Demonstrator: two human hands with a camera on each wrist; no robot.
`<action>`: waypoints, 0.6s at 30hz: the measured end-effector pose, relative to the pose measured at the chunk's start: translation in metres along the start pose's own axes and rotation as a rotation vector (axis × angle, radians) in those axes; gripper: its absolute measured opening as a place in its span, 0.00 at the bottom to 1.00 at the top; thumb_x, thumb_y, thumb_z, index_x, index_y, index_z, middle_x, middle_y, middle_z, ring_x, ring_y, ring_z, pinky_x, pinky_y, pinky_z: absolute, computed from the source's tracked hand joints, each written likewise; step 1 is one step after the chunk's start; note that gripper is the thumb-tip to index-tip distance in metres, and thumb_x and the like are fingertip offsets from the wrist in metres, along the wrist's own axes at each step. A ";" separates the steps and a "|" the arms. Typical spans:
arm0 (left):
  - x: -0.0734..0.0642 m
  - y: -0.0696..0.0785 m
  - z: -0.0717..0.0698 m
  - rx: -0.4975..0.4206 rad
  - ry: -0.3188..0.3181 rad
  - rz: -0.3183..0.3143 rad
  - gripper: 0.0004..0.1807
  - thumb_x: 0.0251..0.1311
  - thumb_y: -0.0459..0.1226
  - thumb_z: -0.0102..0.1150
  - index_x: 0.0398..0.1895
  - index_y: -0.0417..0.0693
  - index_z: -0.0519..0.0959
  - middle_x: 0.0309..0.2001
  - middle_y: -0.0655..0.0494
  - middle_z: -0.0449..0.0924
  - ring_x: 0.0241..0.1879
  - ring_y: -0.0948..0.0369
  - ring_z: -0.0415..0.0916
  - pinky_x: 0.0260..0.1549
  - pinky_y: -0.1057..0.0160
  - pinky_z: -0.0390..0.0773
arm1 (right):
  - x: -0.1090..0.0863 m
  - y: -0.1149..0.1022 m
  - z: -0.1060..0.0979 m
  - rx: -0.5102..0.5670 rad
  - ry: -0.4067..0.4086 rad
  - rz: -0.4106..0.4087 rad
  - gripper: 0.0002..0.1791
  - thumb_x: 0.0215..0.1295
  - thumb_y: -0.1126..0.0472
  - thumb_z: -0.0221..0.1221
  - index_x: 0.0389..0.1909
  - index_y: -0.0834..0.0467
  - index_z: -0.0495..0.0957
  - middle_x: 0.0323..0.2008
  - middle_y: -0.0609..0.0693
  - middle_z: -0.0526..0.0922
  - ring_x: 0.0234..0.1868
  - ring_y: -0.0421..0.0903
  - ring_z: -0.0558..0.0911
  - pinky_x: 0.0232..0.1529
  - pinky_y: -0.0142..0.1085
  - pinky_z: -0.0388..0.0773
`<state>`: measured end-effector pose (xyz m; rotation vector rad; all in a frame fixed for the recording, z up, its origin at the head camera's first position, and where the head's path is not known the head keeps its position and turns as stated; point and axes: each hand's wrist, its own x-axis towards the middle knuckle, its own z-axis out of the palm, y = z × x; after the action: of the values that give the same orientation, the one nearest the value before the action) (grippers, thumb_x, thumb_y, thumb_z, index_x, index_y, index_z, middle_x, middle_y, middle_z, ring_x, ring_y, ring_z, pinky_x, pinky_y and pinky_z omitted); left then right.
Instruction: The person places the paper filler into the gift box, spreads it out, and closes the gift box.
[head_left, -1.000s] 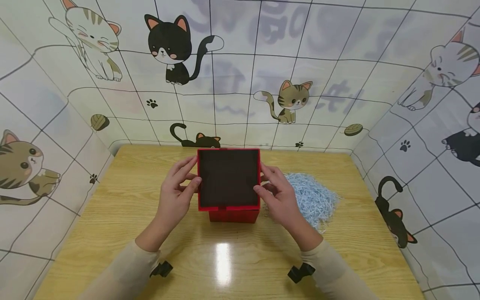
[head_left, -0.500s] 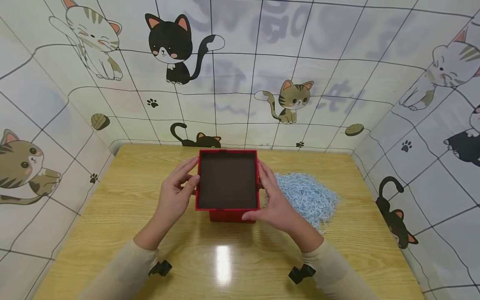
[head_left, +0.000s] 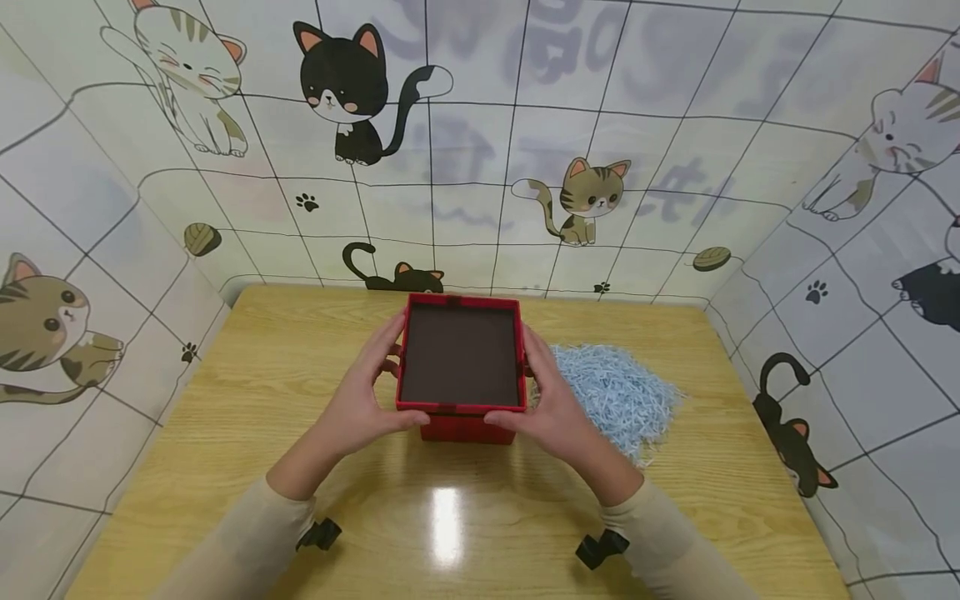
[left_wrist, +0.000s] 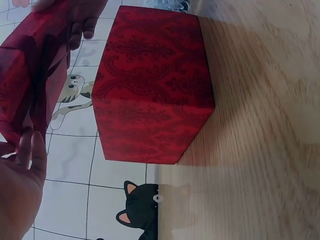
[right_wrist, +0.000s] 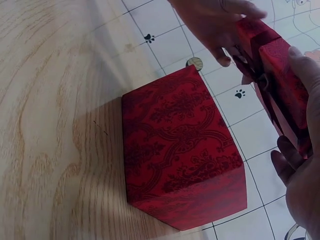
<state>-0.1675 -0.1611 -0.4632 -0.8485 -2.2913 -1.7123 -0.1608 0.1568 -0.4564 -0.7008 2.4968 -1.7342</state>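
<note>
Both hands grip a square red box lid [head_left: 461,354] between them, its dark recessed face turned up toward the head camera. My left hand [head_left: 360,408] holds the left side, with the thumb along the front edge. On the right side my right hand [head_left: 555,408] grips it in the same manner. A dark ribbon with a bow crosses the lid [right_wrist: 285,70] in the right wrist view. Below it stands a red box [left_wrist: 150,75] with a dark damask pattern, upright on the table. The wrist views show a gap between lid and box. The box's inside is hidden.
A loose heap of pale blue shredded paper [head_left: 618,396] lies on the wooden table [head_left: 285,350], right of the box. Behind and at both sides rise white grid-patterned walls [head_left: 465,200] with printed cartoon cats.
The lid has tipped from facing the camera to lying flatter. First the right thumb, then the left, has shifted down to the lid's front edge. The box and paper heap stay put.
</note>
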 end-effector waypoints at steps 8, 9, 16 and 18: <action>0.000 0.003 -0.012 0.079 0.008 -0.045 0.71 0.45 0.36 0.93 0.91 0.58 0.56 0.85 0.58 0.61 0.73 0.54 0.69 0.67 0.60 0.75 | 0.004 -0.006 0.012 -0.002 0.016 -0.007 0.71 0.60 0.50 0.84 0.92 0.37 0.43 0.88 0.38 0.51 0.78 0.48 0.65 0.72 0.64 0.73; 0.000 0.003 -0.017 0.086 0.005 -0.043 0.71 0.45 0.36 0.93 0.91 0.58 0.56 0.84 0.58 0.61 0.75 0.53 0.67 0.69 0.61 0.73 | 0.005 -0.008 0.014 0.007 0.015 0.007 0.71 0.60 0.50 0.84 0.92 0.35 0.43 0.88 0.37 0.51 0.79 0.48 0.65 0.72 0.63 0.73; -0.007 0.003 -0.053 0.121 -0.029 -0.053 0.69 0.45 0.31 0.92 0.90 0.55 0.59 0.86 0.55 0.60 0.81 0.49 0.63 0.77 0.63 0.66 | 0.012 -0.023 0.037 -0.027 -0.031 0.087 0.72 0.60 0.47 0.84 0.92 0.34 0.40 0.88 0.35 0.47 0.86 0.49 0.56 0.75 0.64 0.71; -0.012 0.004 -0.064 0.120 -0.044 -0.084 0.68 0.46 0.30 0.91 0.90 0.57 0.59 0.86 0.56 0.60 0.81 0.48 0.63 0.77 0.65 0.63 | 0.014 -0.026 0.046 -0.043 -0.042 0.092 0.72 0.61 0.45 0.83 0.92 0.34 0.38 0.89 0.34 0.45 0.88 0.48 0.51 0.78 0.64 0.66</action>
<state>-0.1687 -0.2239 -0.4441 -0.7851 -2.4636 -1.5834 -0.1518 0.1041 -0.4474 -0.6078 2.5028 -1.6233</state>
